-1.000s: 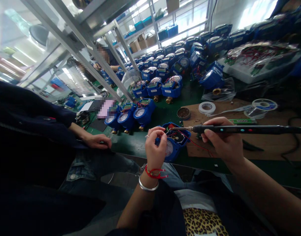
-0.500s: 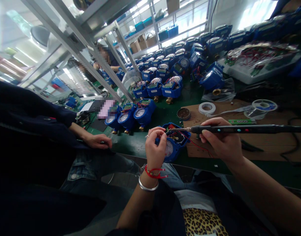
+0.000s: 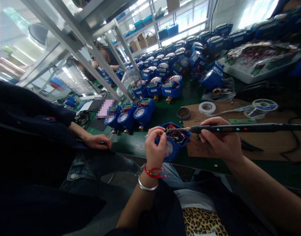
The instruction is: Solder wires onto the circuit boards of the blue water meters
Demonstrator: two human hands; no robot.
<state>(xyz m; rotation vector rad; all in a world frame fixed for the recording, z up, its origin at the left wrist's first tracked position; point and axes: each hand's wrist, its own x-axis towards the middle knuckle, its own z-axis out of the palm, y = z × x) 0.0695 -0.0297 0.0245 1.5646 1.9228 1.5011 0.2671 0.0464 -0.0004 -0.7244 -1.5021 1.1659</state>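
Note:
My right hand (image 3: 223, 141) is closed around a black soldering iron (image 3: 253, 128), held level with its tip pointing left. That tip reaches over an open blue meter (image 3: 173, 150) at the bench's front edge, close to the fingers of my left hand (image 3: 155, 142). The left fingers are pinched together above the meter's left side; whatever is between them is too small to make out. Thin red and yellow wires (image 3: 197, 144) show in and beside the housing. The meter's round dial is partly covered by my left hand.
Three blue meters (image 3: 140, 113) stand left of my work, with many more in rows behind. A cardboard sheet (image 3: 268, 144) carries a tape roll (image 3: 206, 108) and a solder spool (image 3: 263, 105). A round tin (image 3: 183, 113) sits nearby. At left, a co-worker's hand (image 3: 98, 141) rests near the edge.
Almost nothing differs. Both hands and the soldering iron hold nearly the same position over the meter.

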